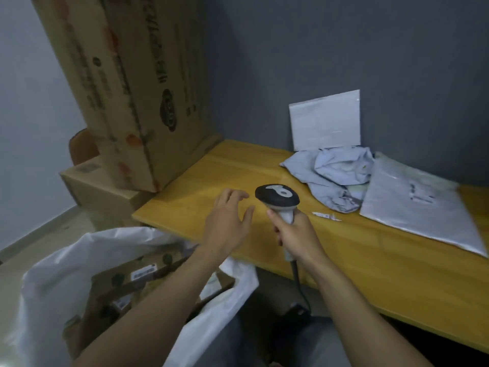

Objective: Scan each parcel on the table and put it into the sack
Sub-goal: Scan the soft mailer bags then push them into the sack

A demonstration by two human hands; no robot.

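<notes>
Head view: your right hand [296, 234] grips the scanner [276, 198], your left hand [227, 221] is spread and empty, and the crumpled parcel [336, 176] beyond your fingertips may hide its label in creases, spoiling the scan.

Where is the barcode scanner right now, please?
In the head view, the scanner is gripped in the right hand above the table, beside the open left hand.

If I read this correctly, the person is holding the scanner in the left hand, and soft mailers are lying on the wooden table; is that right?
Not quite. The scanner is gripped in the right hand, not the left. The left hand is open beside it and holds nothing. The head view shows this. Soft mailers do lie on the wooden table.
</notes>
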